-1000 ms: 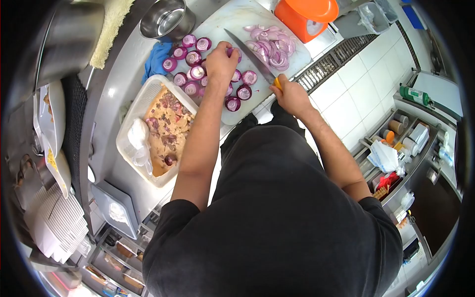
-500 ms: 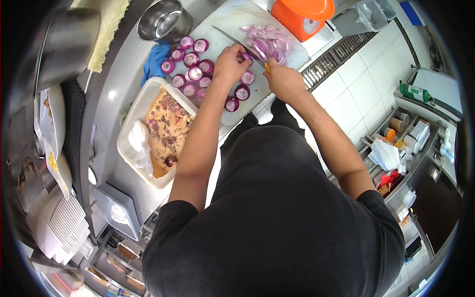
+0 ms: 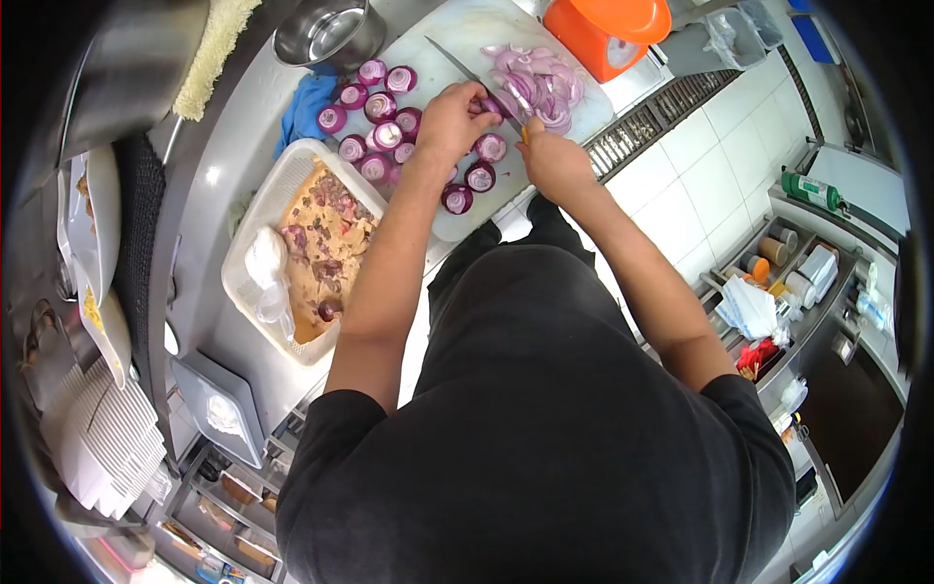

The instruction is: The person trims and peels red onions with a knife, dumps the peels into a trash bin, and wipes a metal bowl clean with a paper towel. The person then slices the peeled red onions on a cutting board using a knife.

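Note:
On the white cutting board [image 3: 428, 68], my left hand [image 3: 455, 122] is closed on a purple onion piece [image 3: 490, 106]. My right hand [image 3: 553, 161] grips the yellow handle of a knife [image 3: 458, 64], whose blade crosses the board beside my left fingers and touches or nearly touches the piece. A pile of sliced onion [image 3: 545, 86] lies to the right of the blade. Several peeled purple onions [image 3: 380, 107] sit to the left of my left hand, and a few more lie just below it. The tips of my left fingers are partly hidden.
A white basket [image 3: 255, 209] with peels and a plastic bag stands left of the board. A steel pot [image 3: 329, 35] and blue cloth [image 3: 304, 109] are behind it. An orange scale [image 3: 608, 37] stands at the board's far right, beside a grey bin [image 3: 696, 49].
Since a second ago, my left hand has shifted right with an onion piece, up against the knife. My right hand has moved left and up, bringing the blade over to it.

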A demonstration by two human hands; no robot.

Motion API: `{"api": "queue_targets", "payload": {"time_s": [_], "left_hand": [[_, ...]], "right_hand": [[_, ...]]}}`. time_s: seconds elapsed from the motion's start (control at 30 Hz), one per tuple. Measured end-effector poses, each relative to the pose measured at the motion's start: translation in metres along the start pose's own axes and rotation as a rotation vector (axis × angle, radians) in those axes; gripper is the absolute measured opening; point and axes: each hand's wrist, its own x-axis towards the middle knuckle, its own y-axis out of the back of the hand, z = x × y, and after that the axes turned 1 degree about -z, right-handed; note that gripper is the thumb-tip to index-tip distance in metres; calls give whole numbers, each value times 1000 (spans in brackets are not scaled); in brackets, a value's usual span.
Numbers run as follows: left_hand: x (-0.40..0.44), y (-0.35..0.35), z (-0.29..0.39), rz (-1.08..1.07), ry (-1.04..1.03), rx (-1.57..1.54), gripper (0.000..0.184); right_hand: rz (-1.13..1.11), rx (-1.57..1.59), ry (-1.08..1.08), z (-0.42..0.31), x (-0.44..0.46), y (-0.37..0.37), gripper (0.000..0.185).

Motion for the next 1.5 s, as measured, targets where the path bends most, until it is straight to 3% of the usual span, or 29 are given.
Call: {"api": "queue_targets", "payload": {"time_s": [0.37,0.57,0.87,0.97,1.1,1.27,1.5], "left_hand": [[2,6,5,-93,24,6,33],[-1,8,2,-96,29,-22,33],[3,8,-6,-117,-2,-35,31],[1,8,-6,-97,-12,-56,30],[-1,11,-3,-65,-21,-33,30],[0,7,-10,-98,16,-54,30],[-3,9,-5,-57,-20,-92,29]], "right_hand": [[16,-25,92,-2,-12,35,33],[27,67,-2,-1,9,-11,35],[22,20,122,1,-9,24,36],[-46,16,-19,-9,-4,5,32],[-21,30,-1,-5,11,-8,32],[-36,25,81,-5,0,29,34],[-48,29,14,-11,-11,11,33]]}}
